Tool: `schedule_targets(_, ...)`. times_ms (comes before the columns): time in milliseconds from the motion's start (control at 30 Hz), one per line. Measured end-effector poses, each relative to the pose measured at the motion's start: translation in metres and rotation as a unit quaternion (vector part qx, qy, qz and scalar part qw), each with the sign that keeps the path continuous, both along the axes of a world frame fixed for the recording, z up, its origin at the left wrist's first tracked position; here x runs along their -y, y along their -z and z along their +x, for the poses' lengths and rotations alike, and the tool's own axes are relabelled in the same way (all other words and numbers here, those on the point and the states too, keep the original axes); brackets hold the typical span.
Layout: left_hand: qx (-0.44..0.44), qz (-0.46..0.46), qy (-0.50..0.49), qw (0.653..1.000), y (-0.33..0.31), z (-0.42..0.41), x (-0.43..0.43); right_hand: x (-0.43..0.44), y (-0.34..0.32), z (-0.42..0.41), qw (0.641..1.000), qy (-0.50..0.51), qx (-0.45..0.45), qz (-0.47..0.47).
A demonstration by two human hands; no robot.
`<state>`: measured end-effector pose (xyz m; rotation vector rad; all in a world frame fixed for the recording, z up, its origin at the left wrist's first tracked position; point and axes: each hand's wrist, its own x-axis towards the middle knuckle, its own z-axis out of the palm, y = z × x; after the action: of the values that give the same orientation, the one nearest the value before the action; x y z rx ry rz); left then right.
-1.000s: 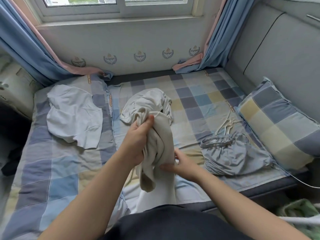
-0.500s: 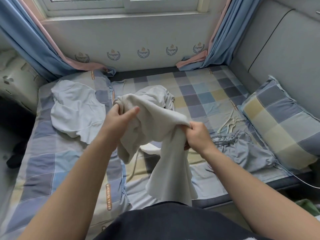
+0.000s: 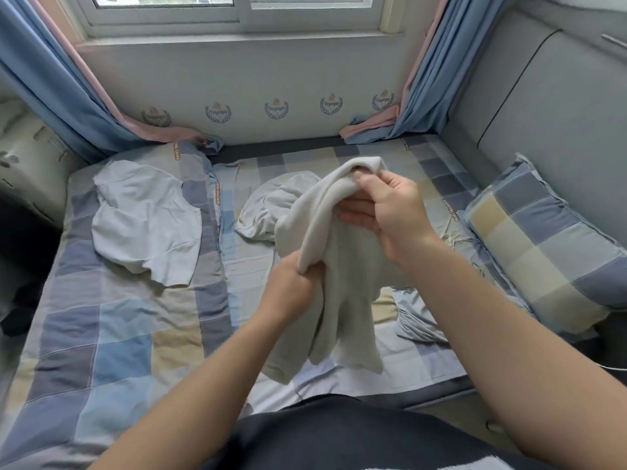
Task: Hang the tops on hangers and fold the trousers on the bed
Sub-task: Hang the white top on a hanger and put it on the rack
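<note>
The bed has a checked sheet in blue, grey and tan squares. It sits under a window with blue curtains. A puffy checked pillow lies on the right. A thin, crumpled pale top lies flat on the left. Above the bed, a soft cream garment hangs in floppy folds. The left hand has its fingers curled tight round a lower fold. The right hand pinches the top edge.

Soft matt cloth everywhere I look.
My right hand and left hand grip a beige knit garment; beneath them, a smooth checked cotton sheet.
</note>
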<state>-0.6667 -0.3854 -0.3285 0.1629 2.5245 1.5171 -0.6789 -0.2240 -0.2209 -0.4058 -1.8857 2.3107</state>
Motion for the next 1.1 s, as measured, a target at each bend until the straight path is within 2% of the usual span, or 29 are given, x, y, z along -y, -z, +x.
schedule_targets(67,0.046,0.105,-0.061,0.992,-0.013,-0.007,0.005,-0.009,0.016,0.006,0.999,-0.032,0.006,0.037)
schedule_targets(167,0.129,0.243,-0.158,0.948,-0.028,-0.019,0.010,-0.015,0.047,0.030,0.982,-0.108,0.058,0.147)
schedule_targets(267,0.198,0.345,-0.210,0.893,-0.034,-0.030,0.014,-0.002,0.085,0.067,0.934,-0.205,0.133,0.261)
schedule_targets(300,0.210,0.368,-0.211,0.881,-0.035,-0.031,0.015,0.006,0.096,0.080,0.922,-0.234,0.151,0.268)
schedule_targets(400,0.228,0.380,-0.209,0.872,-0.036,-0.029,0.018,0.023,0.119,0.103,0.928,-0.298,0.149,0.169)
schedule_targets(467,0.257,0.378,-0.218,0.862,-0.037,-0.029,0.019,0.030,0.124,0.106,0.929,-0.314,0.136,0.141)
schedule_targets(533,0.270,0.372,-0.241,0.855,-0.034,-0.030,0.020,0.035,0.125,0.103,0.932,-0.305,0.102,0.169)
schedule_targets(633,0.276,0.358,-0.260,0.853,-0.028,-0.029,0.024,0.036,0.131,0.095,0.929,-0.241,0.061,0.275)
schedule_targets(733,0.294,0.368,-0.239,0.849,-0.027,-0.027,0.028,0.029,0.128,0.079,0.947,-0.171,0.026,0.269)
schedule_targets(800,0.301,0.345,-0.204,0.865,-0.027,-0.024,0.031,0.026,0.115,0.063,0.964,-0.148,0.023,0.222)
schedule_targets(933,0.307,0.150,-0.075,0.937,-0.014,-0.005,0.036,0.015,0.096,0.027,0.976,-0.085,0.078,0.183)
schedule_targets(1033,0.212,0.055,-0.105,0.970,0.004,0.014,0.035,0.008,0.093,0.014,0.979,-0.041,0.134,0.150)
schedule_targets(1100,0.124,0.065,-0.148,0.979,0.010,0.026,0.034,0.006,0.092,0.009,0.983,-0.003,0.142,0.117)
